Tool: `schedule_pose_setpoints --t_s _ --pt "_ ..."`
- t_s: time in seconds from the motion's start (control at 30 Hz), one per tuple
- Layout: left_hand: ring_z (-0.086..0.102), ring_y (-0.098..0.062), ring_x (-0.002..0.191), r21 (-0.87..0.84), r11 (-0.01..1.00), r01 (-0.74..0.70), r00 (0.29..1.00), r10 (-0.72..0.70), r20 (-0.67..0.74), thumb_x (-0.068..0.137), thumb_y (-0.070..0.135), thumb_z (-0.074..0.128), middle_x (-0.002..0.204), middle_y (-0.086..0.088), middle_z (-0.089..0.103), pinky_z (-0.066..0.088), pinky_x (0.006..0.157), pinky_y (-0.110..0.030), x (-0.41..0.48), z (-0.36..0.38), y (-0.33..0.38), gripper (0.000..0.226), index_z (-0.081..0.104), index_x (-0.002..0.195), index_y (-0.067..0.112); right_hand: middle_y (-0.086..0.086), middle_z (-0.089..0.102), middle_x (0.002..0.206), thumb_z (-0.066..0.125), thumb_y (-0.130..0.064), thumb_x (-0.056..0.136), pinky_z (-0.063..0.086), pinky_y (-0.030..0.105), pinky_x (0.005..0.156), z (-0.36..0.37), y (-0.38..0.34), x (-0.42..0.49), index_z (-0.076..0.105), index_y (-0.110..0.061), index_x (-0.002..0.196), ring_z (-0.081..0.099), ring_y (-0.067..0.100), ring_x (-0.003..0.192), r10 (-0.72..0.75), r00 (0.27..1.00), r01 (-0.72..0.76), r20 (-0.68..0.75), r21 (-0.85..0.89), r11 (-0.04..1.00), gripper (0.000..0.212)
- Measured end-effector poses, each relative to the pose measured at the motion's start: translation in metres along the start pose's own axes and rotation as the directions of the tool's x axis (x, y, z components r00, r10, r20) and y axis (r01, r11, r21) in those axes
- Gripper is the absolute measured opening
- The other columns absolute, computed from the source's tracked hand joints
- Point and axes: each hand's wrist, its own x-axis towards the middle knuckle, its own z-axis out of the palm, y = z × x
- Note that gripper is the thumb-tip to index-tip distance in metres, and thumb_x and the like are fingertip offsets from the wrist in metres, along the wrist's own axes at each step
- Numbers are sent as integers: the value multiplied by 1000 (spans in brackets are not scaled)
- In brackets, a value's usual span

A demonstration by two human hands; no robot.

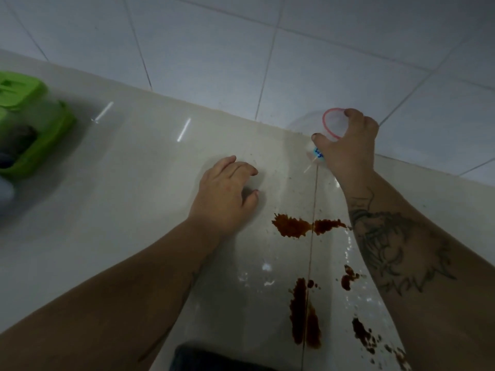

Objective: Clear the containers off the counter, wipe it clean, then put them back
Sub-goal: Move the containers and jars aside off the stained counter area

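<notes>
With the right hand (348,145) clamped on the clear container (325,129) beyond the brown spill (292,227) and the left hand (225,194) empty beside it, a forearm risks smearing sauce.

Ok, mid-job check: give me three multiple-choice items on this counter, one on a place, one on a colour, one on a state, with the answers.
1. Where is the green container?
A. far left of the counter
B. under the right hand
C. on the brown spill

2. What colour is the rim of the clear jar?
A. blue
B. pink
C. black

3. What is the left hand doing?
A. holding a cloth
B. gripping the jar
C. holding nothing, fingers curled above the counter

Answers:
1 A, it sits at the left edge of the view, far from both hands.
2 B, a pink ring shows beside the fingers of the right hand, which grips the jar.
3 C, nothing shows in its fingers; the spill is not yet wiped.
</notes>
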Motion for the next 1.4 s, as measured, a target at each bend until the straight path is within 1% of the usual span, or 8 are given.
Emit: schedule_pose_setpoints --t_s 0.27,0.37,0.47,0.63,0.83,1.13,1.27,1.4 --pt "35 -21 134 -196 975 103 990 -118 -70 91 25 56 130 0 55 19 109 -22 -30 -36 -14 36 54 127 19 -6 35 138 76 -40 79 48 39 101 -30 -54 -74 40 -32 139 49 17 119 -92 986 66 137 182 981 71" --pt "39 -19 129 -174 970 167 971 -192 -139 92 28 56 129 2 55 20 105 -17 -78 -85 -37 36 55 127 21 -7 37 135 79 -33 78 46 31 98 -22 -89 -128 45 -32 134 50 13 118 -147 961 77 233 287 955 66" --pt "46 -15 121 -115 961 253 941 -272 -202 91 34 53 125 5 57 25 101 -19 -136 -137 -65 36 56 125 22 -8 37 129 81 -29 75 41 22 90 3 -127 -180 47 -30 131 50 11 115 -262 907 136 329 360 923 65" --pt "49 -14 116 -45 908 417 890 -418 -184 92 37 53 122 6 58 33 97 -25 -220 -186 -114 33 58 123 26 -13 36 122 82 -39 64 45 32 97 65 -197 -250 46 -38 123 51 11 112 -480 780 287 402 452 845 69" --pt "46 -4 108 -46 893 447 888 -449 -101 90 44 45 120 8 58 36 93 -22 -250 -205 -156 39 59 122 26 -2 41 132 85 -37 64 46 33 95 124 -249 -298 47 -20 128 47 18 117 -622 678 452 391 446 773 77" --pt "48 -4 95 -46 936 349 931 -352 -96 89 32 58 106 8 61 40 83 -21 -259 -198 -176 26 61 113 25 5 35 145 86 -41 63 46 35 95 158 -259 -324 46 -21 126 43 28 128 -652 682 572 332 315 758 78" --pt "47 -4 92 -25 950 312 945 -313 -93 86 36 56 102 7 61 44 82 -25 -262 -199 -174 27 61 110 24 4 19 157 85 -50 59 38 38 106 146 -261 -320 43 -28 135 30 26 139 -628 654 494 422 390 777 89" --pt "52 -9 101 -63 977 204 977 -207 -51 86 40 48 108 6 62 44 89 -27 -265 -189 -148 35 62 112 21 3 14 160 73 -52 71 20 20 111 95 -237 -301 39 -25 143 19 11 143 -536 777 395 329 408 823 84"
